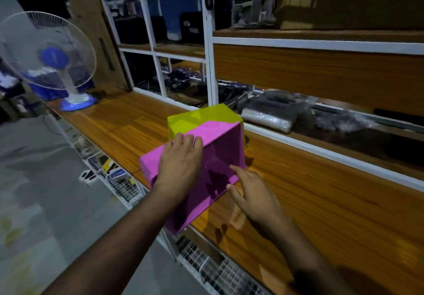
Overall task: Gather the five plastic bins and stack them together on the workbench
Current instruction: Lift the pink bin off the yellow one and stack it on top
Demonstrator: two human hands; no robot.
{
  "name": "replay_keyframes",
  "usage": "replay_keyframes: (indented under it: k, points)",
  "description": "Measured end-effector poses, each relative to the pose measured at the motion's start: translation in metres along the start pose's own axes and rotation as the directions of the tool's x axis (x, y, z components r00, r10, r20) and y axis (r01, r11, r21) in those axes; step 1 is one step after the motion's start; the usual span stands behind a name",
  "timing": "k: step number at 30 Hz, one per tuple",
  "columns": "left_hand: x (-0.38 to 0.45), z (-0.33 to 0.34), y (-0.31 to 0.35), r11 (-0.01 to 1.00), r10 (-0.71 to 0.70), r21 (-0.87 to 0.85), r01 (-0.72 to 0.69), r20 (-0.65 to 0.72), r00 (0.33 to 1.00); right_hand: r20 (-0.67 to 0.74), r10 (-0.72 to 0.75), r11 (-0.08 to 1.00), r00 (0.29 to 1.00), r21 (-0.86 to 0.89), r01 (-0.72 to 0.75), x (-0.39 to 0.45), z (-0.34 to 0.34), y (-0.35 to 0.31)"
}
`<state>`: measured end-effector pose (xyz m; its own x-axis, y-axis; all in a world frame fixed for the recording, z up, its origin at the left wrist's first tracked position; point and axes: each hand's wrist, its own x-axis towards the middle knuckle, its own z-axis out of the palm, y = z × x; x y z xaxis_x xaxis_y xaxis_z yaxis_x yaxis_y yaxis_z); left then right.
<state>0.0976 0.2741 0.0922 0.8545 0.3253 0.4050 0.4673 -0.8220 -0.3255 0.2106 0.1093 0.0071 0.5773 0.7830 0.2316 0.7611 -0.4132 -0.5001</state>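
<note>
Pink bin (pixel 206 157) sits tipped on the wooden workbench (pixel 321 203), its near corner hanging past the bench's front edge, its open mouth turned toward me and to the right. The far end of it overlaps a yellow-green bin (pixel 202 118); whether the pink one is pushed over the yellow-green one or only leans against it, I cannot tell. The yellow-green bin stands on the workbench just behind the pink one, closer to the white-framed shelving (pixel 210 65).

My left hand (pixel 181 164) lies flat on the pink bin's upper outside wall, palm down, fingers (pixel 189 140) spread and curling over the top edge. It presses rather than clamps; thumb hidden, so a true grasp I cannot confirm.

My right hand (pixel 252 193) is at the pink bin's lower right rim. Forefinger extended, its tip touching the rim edge; thumb just beside the same edge lower down. The other fingers are loosely bent, not closed on anything. Hand unclenched, wrist over the workbench.

Beyond the pink bin, far along the workbench to the left, a blue-and-white table fan (pixel 57 65) stands. Behind the pink bin to the right, on the low shelf, lie plastic-wrapped bundles (pixel 270 116). Wire baskets (pixel 206 269) show under the bench's front edge.
</note>
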Motion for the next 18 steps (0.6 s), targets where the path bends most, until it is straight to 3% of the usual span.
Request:
replay_keyframes:
  k: [5,9,15,18]
  points:
    - [0.001,0.025,-0.008,0.998,0.042,0.033,-0.045,0.093,0.995,-0.027,0.065,0.978,0.998,0.200,-0.059,0.004,0.028,-0.015]
    - [0.010,0.031,-0.008,0.998,0.053,-0.036,-0.052,0.036,0.998,-0.014,0.126,0.952,0.992,0.283,-0.117,-0.008,0.039,-0.010]
    - [0.012,0.027,-0.019,0.997,0.062,0.042,-0.059,-0.076,0.995,-0.006,0.258,0.887,0.966,0.398,-0.234,-0.025,0.044,0.009]
    - [0.016,0.026,-0.026,1.000,0.003,0.004,-0.003,-0.128,0.992,-0.034,0.402,0.848,0.915,0.391,-0.358,-0.031,0.042,0.014]
